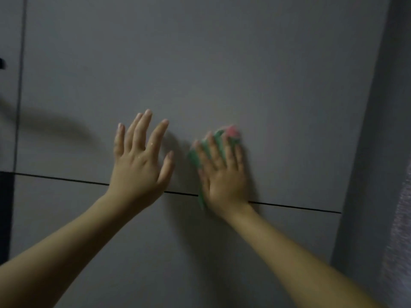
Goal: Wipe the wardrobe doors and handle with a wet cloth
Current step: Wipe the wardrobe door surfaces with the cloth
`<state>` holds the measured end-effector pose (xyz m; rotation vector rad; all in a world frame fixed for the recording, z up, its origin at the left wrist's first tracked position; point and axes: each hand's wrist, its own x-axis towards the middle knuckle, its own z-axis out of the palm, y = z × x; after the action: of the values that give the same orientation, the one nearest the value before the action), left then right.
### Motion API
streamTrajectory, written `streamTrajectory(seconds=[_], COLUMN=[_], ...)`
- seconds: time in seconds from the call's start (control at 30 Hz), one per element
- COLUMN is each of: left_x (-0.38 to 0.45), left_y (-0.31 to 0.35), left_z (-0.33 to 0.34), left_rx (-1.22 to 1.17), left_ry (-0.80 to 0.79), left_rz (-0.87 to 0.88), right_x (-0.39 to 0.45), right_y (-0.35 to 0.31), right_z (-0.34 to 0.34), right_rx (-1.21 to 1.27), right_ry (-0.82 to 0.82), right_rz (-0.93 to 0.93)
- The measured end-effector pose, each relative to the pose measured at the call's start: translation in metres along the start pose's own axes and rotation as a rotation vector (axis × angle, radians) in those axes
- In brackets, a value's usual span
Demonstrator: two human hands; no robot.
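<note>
- Your right hand (pixel 223 174) lies flat against the grey wardrobe door (pixel 222 63), fingers (pixel 213 152) straight and spread, pointing toward 12 o'clock.
- Under that palm you press the cloth (pixel 232 132) onto the door; it is green with a pink patch, and it shows past the fingertips at 12 o'clock and along the thumb side at 9 o'clock. The hand and cloth are blurred.
- Your left hand (pixel 141 165) is just beside the right one, at its 9 o'clock, fingers straight and fanned out, holding nothing. You cannot tell from this view whether the palm touches the door or hovers just off it.
- A thin dark horizontal gap (pixel 300 207) crosses the door front behind both wrists, splitting an upper panel from a lower panel (pixel 155 252).
- A vertical gap (pixel 22 85) runs at 9 o'clock of the left hand, with another door (pixel 10 107) beyond it.
- A small dark piece (pixel 2 63) sits at the far 9 o'clock edge; it is too cropped to name.
- A darker grey side panel (pixel 382 130) stands at 3 o'clock.
</note>
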<state>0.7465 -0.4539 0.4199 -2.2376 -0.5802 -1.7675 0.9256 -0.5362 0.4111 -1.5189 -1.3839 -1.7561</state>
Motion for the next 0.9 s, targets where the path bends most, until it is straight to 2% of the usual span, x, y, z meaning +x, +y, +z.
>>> streamTrajectory(seconds=[0.07, 0.1, 0.17, 0.23, 0.3, 0.33, 0.4, 0.47, 0.53, 0.57, 0.63, 0.7, 0.77, 0.83, 0.9], left_x=[-0.014, -0.020, -0.030, -0.039, -0.047, -0.049, -0.055, -0.061, -0.064, -0.065, -0.067, -0.070, -0.078, -0.087, -0.100], left_y=[-0.017, -0.027, -0.048, -0.066, -0.079, -0.086, -0.095, -0.103, -0.111, -0.115, -0.123, -0.130, -0.136, -0.145, -0.153], left_z=[-0.006, -0.010, -0.017, -0.023, -0.025, -0.025, -0.023, -0.021, -0.022, -0.024, -0.029, -0.034, -0.035, -0.032, -0.027], left_rx=[0.024, 0.036, 0.056, 0.058, 0.035, 0.024, 0.012, 0.004, -0.014, -0.019, -0.037, -0.066, -0.105, -0.143, -0.153], left_ry=[-0.048, -0.064, -0.081, -0.079, -0.058, -0.042, -0.014, -0.020, -0.028, -0.030, -0.010, 0.047, 0.106, 0.184, 0.230], left_rz=[-0.032, -0.046, -0.069, -0.115, -0.160, -0.179, -0.222, -0.253, -0.275, -0.282, -0.293, -0.322, -0.376, -0.439, -0.495], right_x=[-0.024, -0.026, -0.011, 0.028, 0.079, 0.098, 0.104, 0.070, 0.039, 0.036, 0.051, 0.091, 0.140, 0.174, 0.173], right_y=[0.009, 0.024, 0.052, 0.057, 0.028, 0.000, -0.059, -0.095, -0.082, -0.064, -0.033, -0.025, -0.051, -0.105, -0.157], right_z=[-0.008, -0.012, -0.013, -0.009, 0.002, 0.010, 0.020, 0.022, 0.017, 0.014, 0.009, 0.008, 0.017, 0.033, 0.044], right_rx=[0.014, 0.009, -0.062, -0.117, -0.103, -0.076, -0.024, 0.028, 0.047, 0.040, -0.015, -0.057, -0.083, -0.040, 0.020], right_ry=[-0.111, -0.127, -0.090, 0.025, 0.143, 0.173, 0.121, -0.035, -0.140, -0.151, -0.123, -0.040, 0.064, 0.109, 0.059], right_rz=[-0.198, -0.216, -0.081, 0.176, 0.382, 0.379, 0.123, -0.220, -0.463, -0.527, -0.456, -0.185, -0.002, -0.006, -0.210])
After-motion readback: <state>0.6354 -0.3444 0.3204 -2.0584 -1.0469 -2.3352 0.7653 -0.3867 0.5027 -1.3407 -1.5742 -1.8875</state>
